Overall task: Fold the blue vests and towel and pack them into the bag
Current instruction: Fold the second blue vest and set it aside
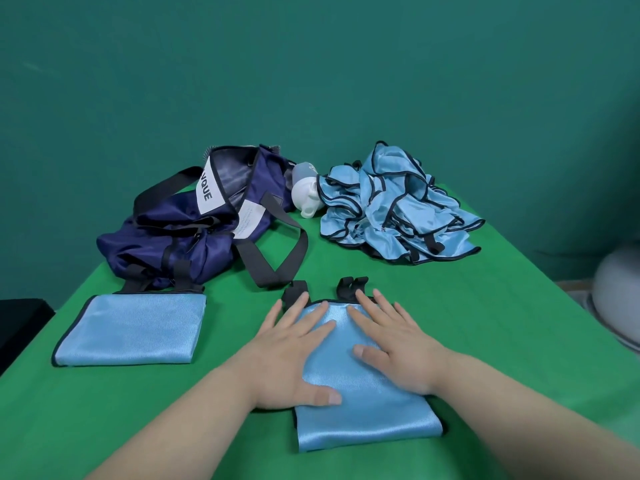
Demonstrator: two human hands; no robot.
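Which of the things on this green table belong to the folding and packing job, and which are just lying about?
Part of the job:
- vest being pressed flat under the left hand and right hand
- folded vest at the left
- pile of unfolded vests
- navy bag, open

Just lying about:
- white bottle between bag and pile
- grey rounded object at the right edge, unclear what

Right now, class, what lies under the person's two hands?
Both the left hand and the right hand press flat on a folded blue vest, which lies on the green table cover. The hands hide the vest's middle; whatever lies beneath the vest cannot be seen.
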